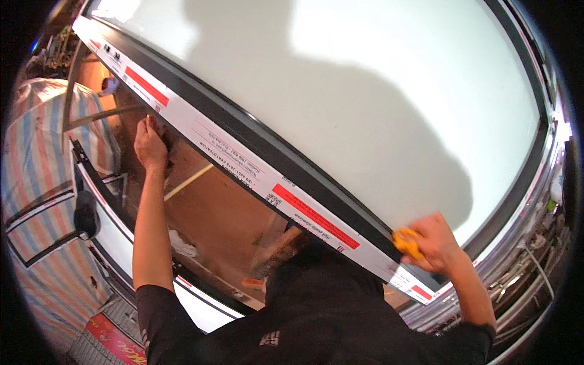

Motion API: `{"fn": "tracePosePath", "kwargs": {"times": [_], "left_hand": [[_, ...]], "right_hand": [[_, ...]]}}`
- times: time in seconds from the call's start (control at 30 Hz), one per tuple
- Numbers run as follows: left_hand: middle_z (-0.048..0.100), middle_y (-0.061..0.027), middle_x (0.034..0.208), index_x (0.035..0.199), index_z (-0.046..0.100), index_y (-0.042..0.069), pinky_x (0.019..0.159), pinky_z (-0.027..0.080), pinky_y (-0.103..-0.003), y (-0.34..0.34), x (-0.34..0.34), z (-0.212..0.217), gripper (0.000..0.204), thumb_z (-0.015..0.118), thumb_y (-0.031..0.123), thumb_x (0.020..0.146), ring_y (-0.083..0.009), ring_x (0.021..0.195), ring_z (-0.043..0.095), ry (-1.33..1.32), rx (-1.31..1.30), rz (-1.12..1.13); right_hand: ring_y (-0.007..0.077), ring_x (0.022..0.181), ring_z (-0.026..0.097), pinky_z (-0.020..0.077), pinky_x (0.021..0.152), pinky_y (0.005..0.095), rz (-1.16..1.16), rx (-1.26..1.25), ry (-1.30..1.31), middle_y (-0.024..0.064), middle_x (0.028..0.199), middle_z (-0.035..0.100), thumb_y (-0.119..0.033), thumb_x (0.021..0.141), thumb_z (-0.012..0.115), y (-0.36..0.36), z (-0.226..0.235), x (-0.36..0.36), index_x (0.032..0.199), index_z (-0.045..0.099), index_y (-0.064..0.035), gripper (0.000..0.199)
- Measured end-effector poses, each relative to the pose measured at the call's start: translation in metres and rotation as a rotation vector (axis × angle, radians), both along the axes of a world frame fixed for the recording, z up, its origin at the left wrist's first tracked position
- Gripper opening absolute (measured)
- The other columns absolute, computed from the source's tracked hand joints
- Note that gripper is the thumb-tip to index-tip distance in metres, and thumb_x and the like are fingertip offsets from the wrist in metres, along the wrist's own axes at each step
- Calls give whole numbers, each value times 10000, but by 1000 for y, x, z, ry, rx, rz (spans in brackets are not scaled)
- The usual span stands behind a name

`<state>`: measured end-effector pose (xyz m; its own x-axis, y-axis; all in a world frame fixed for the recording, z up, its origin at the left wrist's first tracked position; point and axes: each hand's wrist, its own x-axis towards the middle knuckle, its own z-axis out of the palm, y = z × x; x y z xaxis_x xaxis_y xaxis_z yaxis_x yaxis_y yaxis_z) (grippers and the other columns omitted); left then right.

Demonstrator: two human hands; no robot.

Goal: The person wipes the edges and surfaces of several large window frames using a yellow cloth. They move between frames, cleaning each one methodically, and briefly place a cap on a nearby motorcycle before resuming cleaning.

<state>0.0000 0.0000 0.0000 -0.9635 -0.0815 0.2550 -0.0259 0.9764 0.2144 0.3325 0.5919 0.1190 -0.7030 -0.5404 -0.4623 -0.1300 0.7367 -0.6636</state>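
Note:
A large framed panel with a white, glossy face lies slanted across the view. Its black frame has a white protective film strip with red bands along the near side. My right hand, slightly blurred, grips a crumpled-looking yellow cloth at the frame's near right corner. Below the film strip, toward the far left, is my left hand. Its fingers are curled together close to the frame's lower edge; what they hold, if anything, is hidden.
A striped sheet covers things on the left. Beside it stand black-and-white frame pieces. Brown boards show beneath the panel. Long metal bars run along the right, close to the panel's edge. My shadow falls across the white face.

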Motion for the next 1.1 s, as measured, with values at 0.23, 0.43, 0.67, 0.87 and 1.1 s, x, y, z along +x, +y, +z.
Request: {"fn": "tracePosePath", "kwargs": {"times": [0.23,0.43,0.67,0.87,1.1], "left_hand": [[703,-154,872,1042,684,46,726,497,-428,22,-2,9,368,535,382,1055,-320,770,663,15,33,-1],[738,-174,1013,1121,712,55,852,520,-422,35,3,25,404,545,414,1041,-337,972,706,-201,190,237],[713,-184,1128,1159,692,64,895,515,-451,47,3,40,381,520,385,1045,-365,1055,684,-286,272,247],[712,-177,1079,1084,686,68,887,518,-475,40,5,34,373,528,403,1035,-401,1032,671,-221,340,234],[702,-192,1044,1018,683,72,749,503,-519,5,-2,-10,377,532,416,1039,-421,916,672,-86,224,72]], "right_hand": [[306,926,593,382,837,473,-266,-15,231,108,1034,633,-422,735,813,28,-4,91,1025,739,-103,438],[283,880,596,390,805,459,-198,-68,437,100,1018,627,-432,835,768,-60,-26,-41,1074,715,-81,428],[348,772,600,465,687,482,-118,-164,778,185,836,607,-428,1023,550,-255,-72,-349,930,684,-36,425],[323,934,713,533,827,509,-302,-90,443,156,1007,737,-722,960,456,-424,-55,-589,1088,743,-92,703],[353,703,653,538,717,442,-308,-160,214,280,792,691,-659,999,496,-386,-59,-535,934,713,88,780]]}}
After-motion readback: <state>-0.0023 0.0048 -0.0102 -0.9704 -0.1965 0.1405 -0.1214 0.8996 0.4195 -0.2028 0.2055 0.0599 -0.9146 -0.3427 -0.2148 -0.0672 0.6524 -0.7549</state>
